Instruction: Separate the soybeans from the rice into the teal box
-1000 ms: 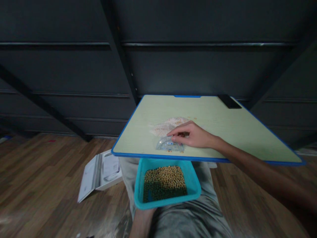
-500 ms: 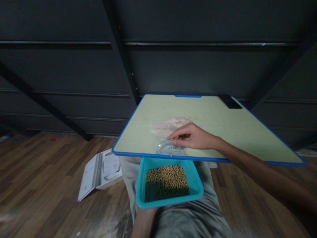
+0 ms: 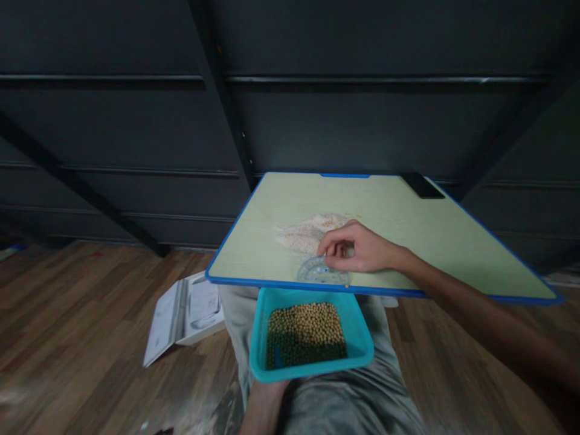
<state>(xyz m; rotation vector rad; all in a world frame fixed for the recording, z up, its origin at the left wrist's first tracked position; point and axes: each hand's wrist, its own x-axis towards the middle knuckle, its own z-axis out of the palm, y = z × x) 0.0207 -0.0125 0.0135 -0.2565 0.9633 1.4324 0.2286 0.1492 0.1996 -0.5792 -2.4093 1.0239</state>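
Note:
My right hand (image 3: 351,246) pinches the top of a clear plastic protractor (image 3: 317,272), which stands at the near edge of the small table (image 3: 453,254). Just beyond the protractor lies a spread pile of pale grains (image 3: 301,235) with a few yellowish beans mixed in. A couple of loose beans (image 3: 347,285) sit by the table's front edge. Below that edge, a teal plastic basket (image 3: 312,367) holds a layer of round tan beans (image 3: 308,329), partly in shadow. My left hand (image 3: 268,393) holds the basket from underneath, its fingers hidden by it.
A black phone (image 3: 422,185) lies at the table's far right corner. On the wooden floor to the left rests an opened white box (image 3: 199,308). A dark panelled wall (image 3: 339,127) rises behind the table. Grey trousers (image 3: 353,399) show under the basket.
My right hand has slid the protractor a little to the right along the front edge, and a bean there has shifted right too. The basket and my left hand stay nearly still.

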